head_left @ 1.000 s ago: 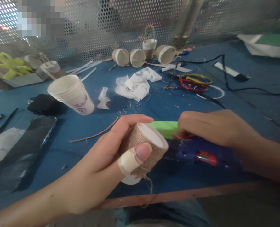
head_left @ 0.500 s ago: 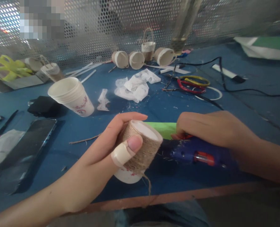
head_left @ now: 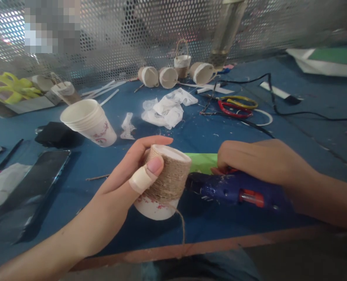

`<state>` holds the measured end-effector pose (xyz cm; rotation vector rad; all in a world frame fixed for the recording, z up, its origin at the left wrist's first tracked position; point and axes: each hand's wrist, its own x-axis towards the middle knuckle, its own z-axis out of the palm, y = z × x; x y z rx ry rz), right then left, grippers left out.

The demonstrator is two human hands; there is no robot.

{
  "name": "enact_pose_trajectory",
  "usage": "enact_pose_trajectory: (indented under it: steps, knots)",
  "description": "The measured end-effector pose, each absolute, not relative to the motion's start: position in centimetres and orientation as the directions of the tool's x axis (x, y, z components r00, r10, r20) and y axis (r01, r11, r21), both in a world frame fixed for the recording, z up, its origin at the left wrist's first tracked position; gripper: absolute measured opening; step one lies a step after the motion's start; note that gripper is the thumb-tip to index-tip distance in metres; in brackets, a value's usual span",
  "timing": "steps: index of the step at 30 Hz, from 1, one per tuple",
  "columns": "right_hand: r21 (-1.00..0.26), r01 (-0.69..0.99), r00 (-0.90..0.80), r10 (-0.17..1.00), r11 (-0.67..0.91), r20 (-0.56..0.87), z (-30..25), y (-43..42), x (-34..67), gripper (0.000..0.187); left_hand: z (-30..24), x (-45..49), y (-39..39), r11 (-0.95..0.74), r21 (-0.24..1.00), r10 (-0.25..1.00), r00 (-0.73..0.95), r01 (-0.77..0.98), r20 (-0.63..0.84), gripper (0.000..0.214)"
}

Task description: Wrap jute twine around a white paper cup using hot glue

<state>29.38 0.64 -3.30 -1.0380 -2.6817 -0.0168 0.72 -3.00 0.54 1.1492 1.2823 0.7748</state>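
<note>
My left hand [head_left: 126, 175] is wrapped round a paper cup [head_left: 153, 208] tilted with its base up, a light band around the thumb. Jute twine [head_left: 173, 177] covers the cup from the base down to near the rim, and a loose twine end [head_left: 183, 226] hangs from it. In my right hand [head_left: 249, 160] is a blue hot glue gun [head_left: 232, 189] with a red part in its side. Its dark nozzle points left, close beside the twine; whether they touch I cannot tell. A green sheet [head_left: 202, 162] lies behind the nozzle, partly hidden.
Stacked paper cups [head_left: 88, 123] lean at the left, near a black phone [head_left: 38, 191]. Crumpled white plastic [head_left: 166, 109] lies in the middle. Red and yellow handled scissors [head_left: 237, 107] and a black cord [head_left: 274, 97] are at right. Small wrapped cups [head_left: 148, 76] line the mesh panel.
My left hand has shifted the cup slightly left and turned it more upright, showing more of the twine and printed rim. The glue gun has moved a little left.
</note>
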Motion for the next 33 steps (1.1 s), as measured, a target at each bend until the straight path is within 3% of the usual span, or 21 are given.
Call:
enact_pose_trajectory:
  steps: [4,10,14,20,24,33]
  knots:
    - [-0.070,0.642,-0.722,0.632,0.764,0.283,-3.6,0.8,29.5,0.006,0.0,0.4,-2.9,0.193,0.975,0.943,0.252,0.112,-0.216,0.041]
    - [-0.103,0.632,-0.718,0.630,0.768,0.295,-3.9,0.9,29.7,0.008,0.7,1.2,-3.2,0.296,0.951,0.940,0.153,0.085,-0.306,0.046]
    - [-0.102,0.632,-0.724,0.632,0.768,0.276,-3.8,0.9,29.7,0.008,0.7,1.3,-3.2,0.275,0.957,0.945,0.156,0.089,-0.286,0.046]
    - [-0.077,0.646,-0.722,0.641,0.759,0.259,-3.7,0.8,29.6,0.005,-0.7,0.6,-2.6,0.139,0.989,0.965,0.220,0.043,-0.145,0.034]
    - [-0.084,0.650,-0.719,0.647,0.755,0.254,-3.5,0.7,29.6,0.012,-0.8,0.5,-2.6,0.130,0.991,0.960,0.245,0.045,-0.137,0.034]
    - [-0.080,0.653,-0.719,0.651,0.753,0.243,-3.1,0.4,29.3,0.005,-0.3,0.7,-2.6,0.158,0.986,0.964,0.209,0.057,-0.166,0.038]
